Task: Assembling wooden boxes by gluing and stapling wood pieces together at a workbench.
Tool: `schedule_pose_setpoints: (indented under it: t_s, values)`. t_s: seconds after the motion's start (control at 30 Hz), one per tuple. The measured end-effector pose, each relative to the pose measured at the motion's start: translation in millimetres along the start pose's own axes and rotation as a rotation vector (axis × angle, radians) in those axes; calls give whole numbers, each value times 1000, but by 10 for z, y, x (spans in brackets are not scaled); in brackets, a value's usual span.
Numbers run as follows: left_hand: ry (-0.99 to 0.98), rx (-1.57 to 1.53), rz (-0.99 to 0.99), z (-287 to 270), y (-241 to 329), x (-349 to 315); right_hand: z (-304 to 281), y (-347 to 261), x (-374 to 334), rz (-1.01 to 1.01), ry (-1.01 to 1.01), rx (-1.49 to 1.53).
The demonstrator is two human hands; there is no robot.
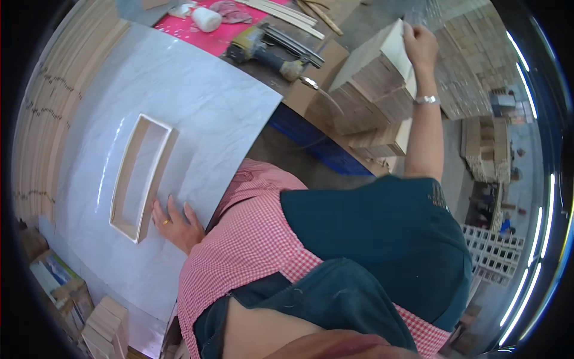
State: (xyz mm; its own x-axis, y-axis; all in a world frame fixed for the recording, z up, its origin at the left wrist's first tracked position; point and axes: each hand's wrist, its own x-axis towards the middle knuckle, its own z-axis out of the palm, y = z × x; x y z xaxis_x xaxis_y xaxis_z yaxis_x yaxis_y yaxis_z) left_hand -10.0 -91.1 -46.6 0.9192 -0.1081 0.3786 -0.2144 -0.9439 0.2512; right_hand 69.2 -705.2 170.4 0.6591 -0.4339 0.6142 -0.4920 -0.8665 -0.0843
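Resting on a glossy white marbled tabletop (221, 90), the person's left hand (177, 227) is spreading its fingers, apart and unclamped, at centre left. A curved, open wooden frame (156, 179) is lying just beside those fingertips; whether they are touching it, I cannot tell. A gold ring is circling one finger.

At upper right, the right hand (421, 48) is curling at the top edge of a stack of pale boards (371, 75); whether it is clamping one, I cannot tell. A metal band (427, 100) is circling that wrist.

Markings are showing in places: a small patterned patch (438, 194) on the teal sleeve, and blue and green print on a package (57, 272) at lower left, both too small to read. Dark squiggles are crossing the tall stack of wooden strips (51, 119) at far left; whether they are writing is unclear.

At top centre, a nail gun (269, 52) and its hose (327, 99) are lying between tabletop and boards, partly standing in the way. A white bottle (206, 19) is lying on a pink sheet (179, 33) at upper left.
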Motion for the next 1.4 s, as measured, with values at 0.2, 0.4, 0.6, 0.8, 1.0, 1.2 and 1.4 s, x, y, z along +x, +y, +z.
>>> schedule_pose_setpoints:
  t_s: [0.2,0.4,0.6,0.8,1.0,1.2,1.4]
  values:
    - [9,-21,-29,-2,25,-28,583,-753,-307,-31,-173,299]
    - [-2,-67,-29,-7,85,-1,2252,-827,-346,-41,-461,-50]
    - [-31,-124,27,64,-36,-4,1221,-1491,-435,39,-379,218]
    - [-25,-67,58,87,-211,-68,-535,-463,-857,-66,906,305]
    - [-18,-122,92,66,-96,-7,25,1881,-2196,689,-54,-391]
    - [10,-125,54,19,-29,-40,118,1668,-2502,947,-541,-239]
    - [79,-271,4,51,-11,-65,-126,1550,-2506,990,-269,146]
